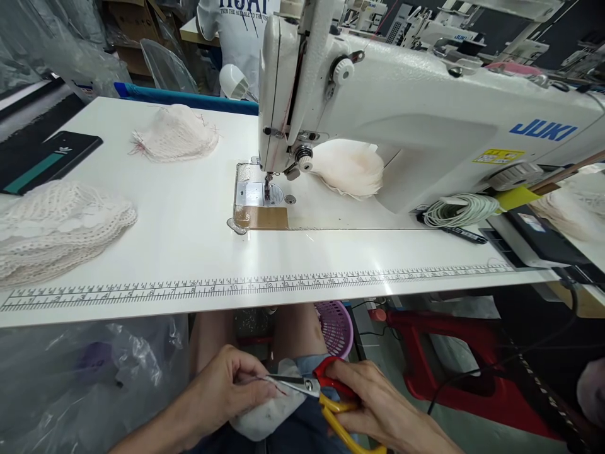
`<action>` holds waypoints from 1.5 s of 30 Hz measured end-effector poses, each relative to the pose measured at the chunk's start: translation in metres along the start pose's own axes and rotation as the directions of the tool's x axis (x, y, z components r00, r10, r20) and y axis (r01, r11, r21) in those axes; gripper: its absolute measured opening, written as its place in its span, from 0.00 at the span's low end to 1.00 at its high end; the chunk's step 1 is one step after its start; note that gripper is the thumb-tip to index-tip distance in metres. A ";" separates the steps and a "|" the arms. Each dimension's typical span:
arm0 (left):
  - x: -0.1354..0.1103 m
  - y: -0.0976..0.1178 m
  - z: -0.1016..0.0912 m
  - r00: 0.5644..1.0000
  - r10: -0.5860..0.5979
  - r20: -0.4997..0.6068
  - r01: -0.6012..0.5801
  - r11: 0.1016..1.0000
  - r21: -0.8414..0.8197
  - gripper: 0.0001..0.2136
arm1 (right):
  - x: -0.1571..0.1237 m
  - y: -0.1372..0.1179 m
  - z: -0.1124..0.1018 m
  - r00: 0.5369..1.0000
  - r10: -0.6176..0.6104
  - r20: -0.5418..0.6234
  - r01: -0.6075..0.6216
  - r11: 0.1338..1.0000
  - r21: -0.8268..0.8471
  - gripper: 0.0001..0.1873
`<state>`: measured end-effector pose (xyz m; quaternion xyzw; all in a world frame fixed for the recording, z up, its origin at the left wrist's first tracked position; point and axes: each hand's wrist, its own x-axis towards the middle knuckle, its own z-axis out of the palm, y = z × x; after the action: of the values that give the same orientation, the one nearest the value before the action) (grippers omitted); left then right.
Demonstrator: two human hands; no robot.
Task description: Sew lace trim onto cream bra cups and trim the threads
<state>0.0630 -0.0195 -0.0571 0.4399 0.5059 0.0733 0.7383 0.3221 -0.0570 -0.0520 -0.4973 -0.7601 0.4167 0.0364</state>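
Observation:
Below the table edge, over my lap, my right hand (363,400) grips a pair of scissors (309,386) with one red and one yellow handle. Their blades point left, toward the fingertips of my left hand (246,384). That hand is closed in a pinch on a pale fabric piece (269,416), with a dark reddish thread showing near the blades. Whether the blades touch the thread I cannot tell. Part of the fabric is hidden behind my left fingers.
A white JUKI sewing machine (425,120) stands on the table (179,246). Lacy cream pieces (61,227) are stacked at left, with another fabric piece (177,133) behind. A pale cup-shaped piece (352,167) lies under the arm. A purple basket (336,328) and red stool (454,372) are below.

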 end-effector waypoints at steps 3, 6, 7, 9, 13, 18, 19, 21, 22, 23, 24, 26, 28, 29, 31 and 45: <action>0.000 0.001 0.000 1.000 0.019 0.002 -0.019 1.000 -0.021 0.19 | -0.001 -0.001 0.001 0.998 0.037 -0.042 -0.037 0.999 0.019 0.18; -0.001 0.004 0.000 0.998 0.053 0.019 -0.053 0.999 -0.013 0.17 | -0.001 -0.004 0.002 0.995 0.068 -0.077 -0.065 0.997 0.034 0.21; -0.002 0.004 0.000 0.998 0.059 0.020 -0.059 0.998 -0.002 0.17 | -0.001 -0.004 0.002 0.994 0.072 -0.085 -0.069 0.997 0.035 0.21; -0.003 0.005 -0.001 0.998 0.068 0.008 -0.068 0.997 0.032 0.16 | -0.001 -0.004 0.003 0.992 0.066 -0.103 -0.065 0.998 0.020 0.20; -0.003 0.002 -0.002 0.998 0.059 -0.005 -0.059 0.998 -0.002 0.17 | -0.003 -0.003 0.002 0.986 0.015 -0.167 -0.021 0.999 -0.033 0.17; -0.003 0.002 -0.005 0.998 0.056 0.016 -0.053 0.991 -0.121 0.15 | -0.009 -0.006 -0.026 0.947 -0.120 -0.297 0.082 0.987 -0.136 0.15; -0.003 0.003 -0.005 0.999 0.053 0.009 -0.052 0.992 -0.117 0.15 | -0.009 -0.007 -0.037 0.938 -0.132 -0.320 0.086 0.984 -0.155 0.15; -0.004 0.005 -0.005 0.999 0.049 -0.005 -0.049 0.994 -0.101 0.15 | -0.006 -0.006 -0.065 0.918 -0.136 -0.373 0.066 0.979 -0.195 0.14; -0.005 0.005 -0.005 0.999 0.044 -0.010 -0.045 0.994 -0.099 0.15 | -0.003 -0.004 -0.080 0.906 -0.138 -0.400 0.049 0.973 -0.224 0.13; -0.005 0.005 -0.005 0.999 0.041 -0.014 -0.042 0.994 -0.101 0.16 | 0.002 -0.001 -0.095 0.889 -0.155 -0.431 0.036 0.962 -0.272 0.12; -0.005 0.004 -0.004 0.999 0.037 -0.018 -0.038 0.994 -0.107 0.16 | 0.007 0.004 -0.110 0.876 -0.169 -0.451 0.010 0.943 -0.333 0.13; -0.004 0.002 -0.004 0.999 0.028 -0.020 -0.031 0.992 -0.126 0.18 | 0.019 0.020 -0.138 0.856 -0.183 -0.483 -0.062 0.892 -0.448 0.15; -0.004 -0.001 -0.004 1.000 0.023 -0.010 -0.024 0.988 -0.150 0.19 | 0.030 0.040 -0.161 0.854 -0.212 -0.475 -0.110 0.819 -0.564 0.18; -0.004 -0.002 -0.004 1.000 0.022 -0.002 -0.022 0.987 -0.158 0.19 | 0.035 0.050 -0.169 0.852 -0.221 -0.474 -0.117 0.802 -0.585 0.20; -0.005 -0.004 -0.005 1.000 0.029 0.004 -0.028 0.987 -0.158 0.19 | 0.040 0.063 -0.176 0.840 -0.238 -0.487 -0.140 0.772 -0.620 0.22; -0.005 0.003 -0.001 0.976 0.209 0.058 -0.204 0.976 -0.076 0.20 | 0.052 -0.067 0.003 0.993 -0.082 -0.079 0.086 0.995 0.046 0.14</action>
<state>0.0604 -0.0197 -0.0519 0.4664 0.4301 0.1526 0.7577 0.2463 -0.0280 -0.0277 -0.4793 -0.7679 0.4141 0.0954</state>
